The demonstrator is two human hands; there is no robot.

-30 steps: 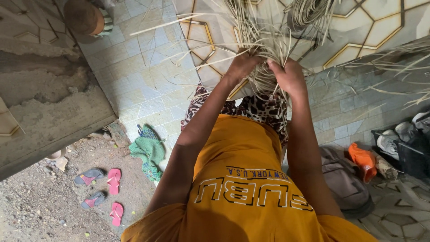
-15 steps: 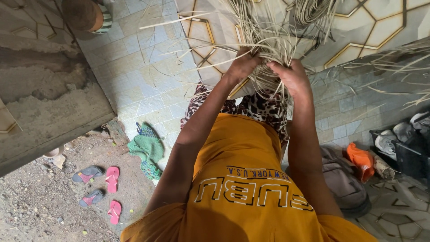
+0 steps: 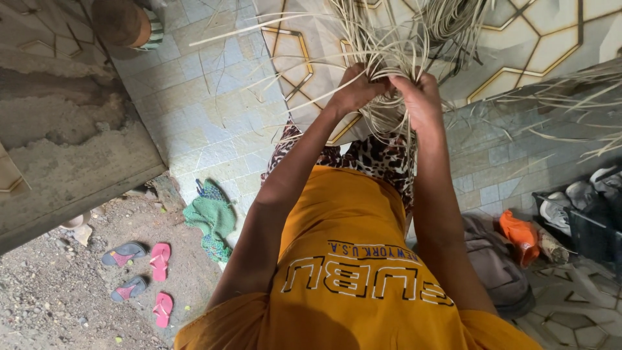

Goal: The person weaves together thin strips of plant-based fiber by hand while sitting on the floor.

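Observation:
Both my hands reach forward over my lap and grip a bundle of pale dry straw strips (image 3: 395, 45) that fan out upward and sideways. My left hand (image 3: 355, 89) is closed around the strands on the left of the bundle. Just to the right, touching the same bundle, my right hand (image 3: 421, 97) is closed on more strands. Loose ends hang below my hands over a leopard-print cloth (image 3: 372, 155) on my knees. I wear an orange shirt (image 3: 350, 259).
Tiled floor (image 3: 207, 116) with a hexagon-patterned slab beyond. Pink and grey sandals (image 3: 146, 272) lie on gravel at lower left, a green cloth (image 3: 212, 217) beside them. A grey bag (image 3: 499, 272), an orange item (image 3: 518, 236) and shoes (image 3: 564, 207) sit at right.
My hands have stayed on the straw bundle and shifted slightly closer together; the strands have moved a little.

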